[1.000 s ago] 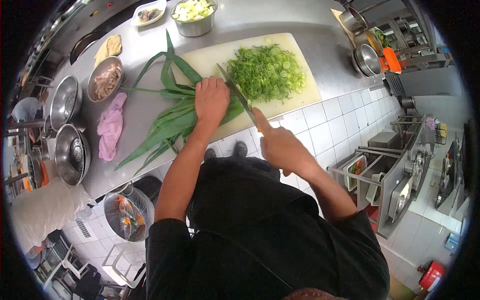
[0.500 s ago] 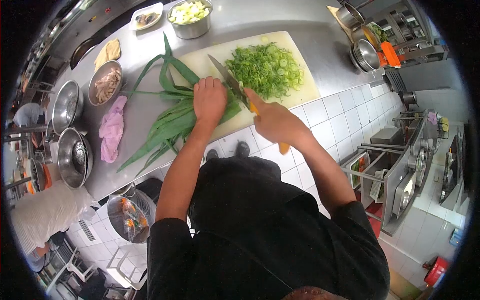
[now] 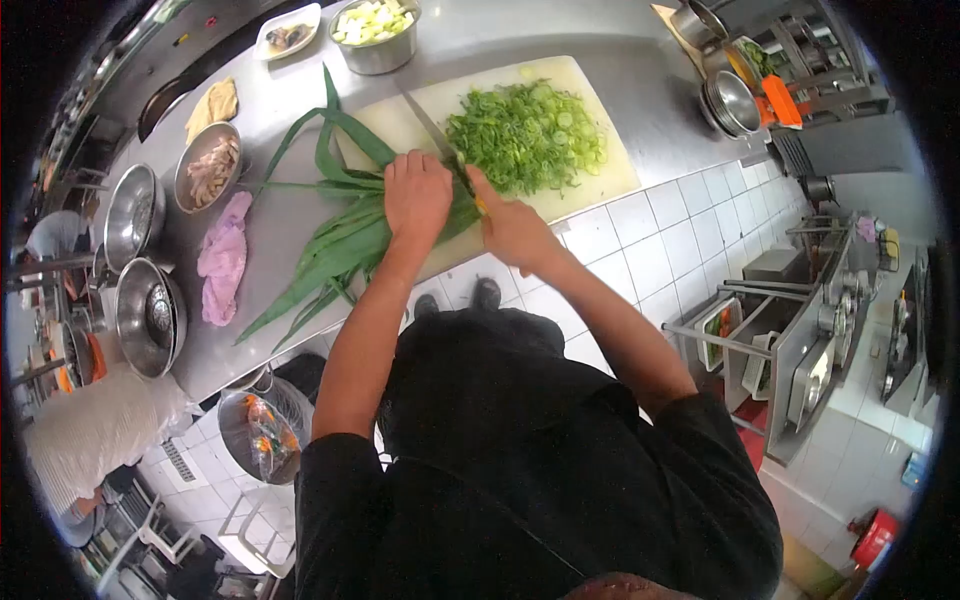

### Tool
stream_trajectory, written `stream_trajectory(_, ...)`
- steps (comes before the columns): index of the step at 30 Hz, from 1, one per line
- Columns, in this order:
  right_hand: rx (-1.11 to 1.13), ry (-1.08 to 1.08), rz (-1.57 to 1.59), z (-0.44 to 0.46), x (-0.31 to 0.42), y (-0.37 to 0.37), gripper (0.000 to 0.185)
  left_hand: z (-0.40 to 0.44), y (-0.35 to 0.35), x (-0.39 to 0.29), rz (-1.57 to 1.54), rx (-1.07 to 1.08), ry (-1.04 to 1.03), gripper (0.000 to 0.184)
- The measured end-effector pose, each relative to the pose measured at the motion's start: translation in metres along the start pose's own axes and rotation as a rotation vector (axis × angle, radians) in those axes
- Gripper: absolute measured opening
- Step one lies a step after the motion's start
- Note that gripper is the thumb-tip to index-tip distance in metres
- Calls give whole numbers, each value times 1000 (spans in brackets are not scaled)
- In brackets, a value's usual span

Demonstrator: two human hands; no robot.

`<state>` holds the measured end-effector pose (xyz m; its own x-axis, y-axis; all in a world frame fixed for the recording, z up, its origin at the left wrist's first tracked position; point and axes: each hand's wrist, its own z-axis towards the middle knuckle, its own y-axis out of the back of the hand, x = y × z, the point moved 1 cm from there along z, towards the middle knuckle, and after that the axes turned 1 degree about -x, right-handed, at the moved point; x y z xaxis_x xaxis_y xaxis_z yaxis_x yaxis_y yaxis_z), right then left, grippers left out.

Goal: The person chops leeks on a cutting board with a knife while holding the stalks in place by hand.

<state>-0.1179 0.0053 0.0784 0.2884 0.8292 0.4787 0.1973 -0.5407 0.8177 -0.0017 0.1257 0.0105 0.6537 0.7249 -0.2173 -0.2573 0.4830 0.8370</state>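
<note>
My left hand (image 3: 418, 195) presses down on a bunch of long green onions (image 3: 345, 245), its fingers curled over the stalks. Their leaves fan out to the left, past the edge of the white cutting board (image 3: 615, 170). My right hand (image 3: 520, 235) grips a kitchen knife (image 3: 430, 125), its palm covering most of the orange handle. The blade lies just right of my left fingers, at the cut end of the bunch, tip pointing away from me. Beside the blade, a heap of sliced green onion (image 3: 530, 135) covers the board's right part.
A pink cloth (image 3: 224, 260) and a bowl of pale strips (image 3: 208, 168) lie to the left, near steel pans (image 3: 148, 315). Behind the board stand a pot of chopped pieces (image 3: 376, 45) and a white dish (image 3: 287, 35). A bin (image 3: 230, 440) stands below the counter.
My right hand and the knife have shifted left and forward, bringing the blade closer to my left hand. My left hand stays on the green onions.
</note>
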Motion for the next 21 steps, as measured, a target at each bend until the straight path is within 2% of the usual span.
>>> stream_trajectory(2, -12, 68, 62, 13, 3, 19, 78, 6, 0, 5, 3, -14, -1, 13)
stream_trajectory(8, 236, -118, 9, -52, 51, 88, 76, 4, -2, 6, -5, 5, 1, 14)
stream_trajectory(13, 186, -128, 4, -73, 50, 70, 79, 5, -1, 4, 4, -11, 4, 13)
stream_trajectory(15, 52, -74, -61, -62, 18, 17, 87, 5, 0, 3, 10, -8, 6, 13)
stream_trajectory(16, 71, -89, -50, -47, 8, -7, 88, 5, -1, 4, 11, -8, 5, 13)
stream_trajectory(19, -88, -15, -17, -11, 1, -21, 87, 6, 0, 8, 22, -30, 0, 13)
stream_trajectory(21, -76, -14, 55, 5, -7, -14, 87, 4, -1, 2, 14, -28, -20, 13)
